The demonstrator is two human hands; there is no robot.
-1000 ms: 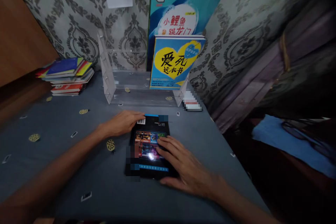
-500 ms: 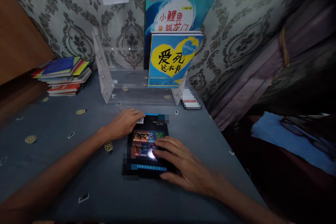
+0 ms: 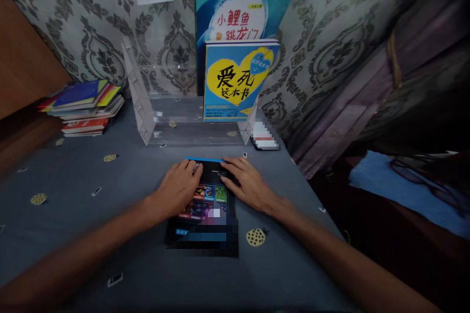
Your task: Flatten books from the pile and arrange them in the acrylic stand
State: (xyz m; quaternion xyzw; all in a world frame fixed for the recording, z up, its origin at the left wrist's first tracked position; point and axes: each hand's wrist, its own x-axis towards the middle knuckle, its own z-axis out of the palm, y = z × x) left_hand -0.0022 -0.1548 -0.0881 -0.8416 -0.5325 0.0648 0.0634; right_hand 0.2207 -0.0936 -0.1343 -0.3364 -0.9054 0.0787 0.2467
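A dark book (image 3: 207, 199) with colourful pictures on its cover lies flat on the grey cloth-covered table (image 3: 110, 234), right in front of me. My left hand (image 3: 179, 187) rests on its left half, fingers stretched toward the top edge. My right hand (image 3: 246, 183) lies over the top right corner, fingers spread and flat. Beyond the book stands a clear acrylic book rack (image 3: 147, 107). In the rack a blue book with a yellow heart (image 3: 237, 80) stands upright, with a larger teal book (image 3: 238, 5) behind it.
A stack of colourful books (image 3: 83, 105) lies at the back left. A small pixelated object (image 3: 265, 137) sits right of the rack. Patterned wallpaper closes the back. The table drops off on the right toward a dark area with a blue cloth (image 3: 404, 193).
My right hand has moved from the book's lower right up to its top right corner. My left hand has slid from the top left corner onto the cover.
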